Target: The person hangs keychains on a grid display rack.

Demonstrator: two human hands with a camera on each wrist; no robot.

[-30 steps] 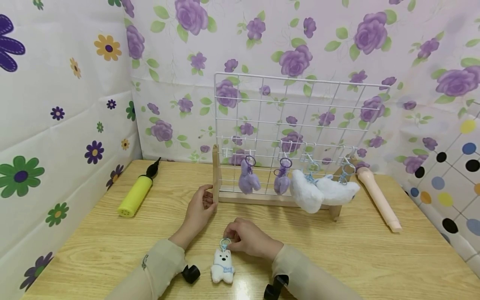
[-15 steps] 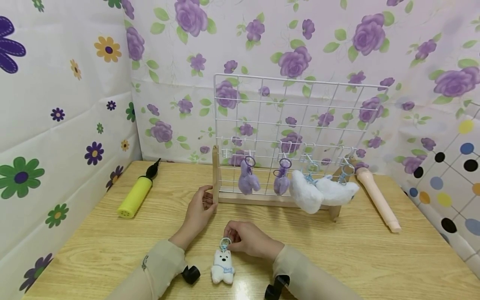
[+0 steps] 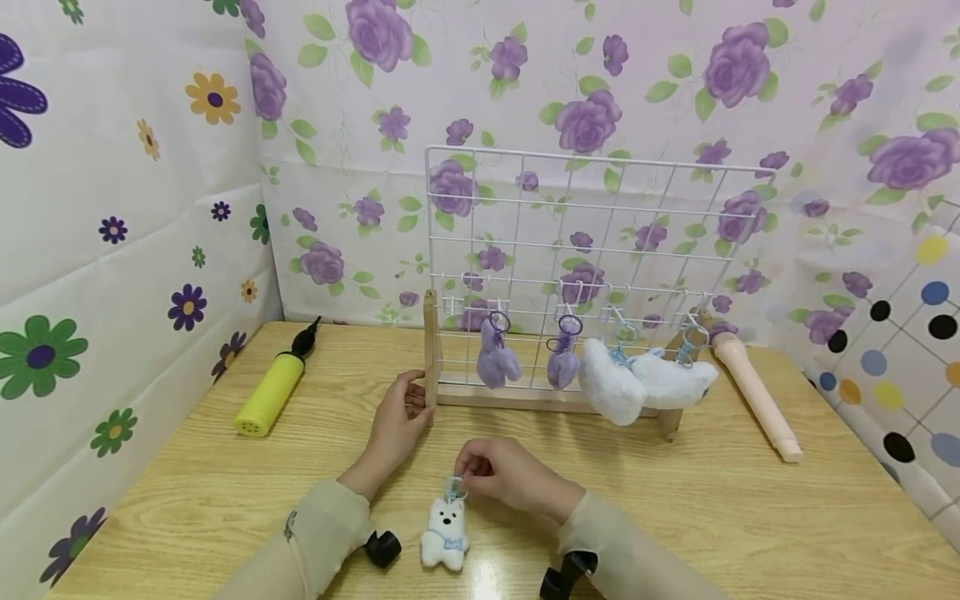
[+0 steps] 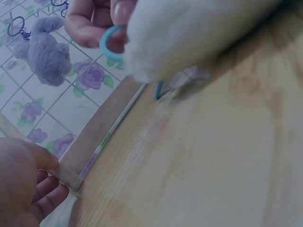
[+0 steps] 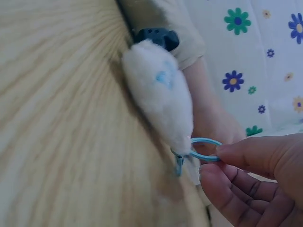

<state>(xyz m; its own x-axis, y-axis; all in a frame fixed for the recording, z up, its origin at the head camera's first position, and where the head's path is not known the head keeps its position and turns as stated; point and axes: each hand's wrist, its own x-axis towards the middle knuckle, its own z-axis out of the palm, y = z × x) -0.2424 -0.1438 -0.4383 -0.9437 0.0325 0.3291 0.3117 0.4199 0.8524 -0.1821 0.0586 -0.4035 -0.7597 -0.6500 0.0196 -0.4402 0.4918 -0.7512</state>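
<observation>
A white plush dog keychain [image 3: 444, 535] with a light blue scarf lies face up on the table near its front. My right hand [image 3: 516, 477] pinches its light blue ring [image 5: 204, 148] between thumb and index finger. Further back stands a white wire grid rack [image 3: 517, 240] on a wooden base. My left hand [image 3: 397, 419] grips the rack's left wooden post [image 3: 431, 346], thumb in front. On the rack's hooks hang two purple plush keychains [image 3: 498, 363] and two white plush ones [image 3: 611, 385]. In the left wrist view, the plush dog hides much of the upper right.
A yellow hand pump [image 3: 273, 390] with a black nozzle lies on the table [image 3: 750, 517] to the left. At the right lies a pale pink tube-shaped object [image 3: 757, 398]. Flowered cloth [image 3: 337, 192] covers the back and left walls. An unused hook [image 3: 453, 305] sits at the grid's left.
My right hand has shifted slightly to the right, and the blue ring has swung and tilted with it. The plush dog's body has barely moved. My left hand stays at the post.
</observation>
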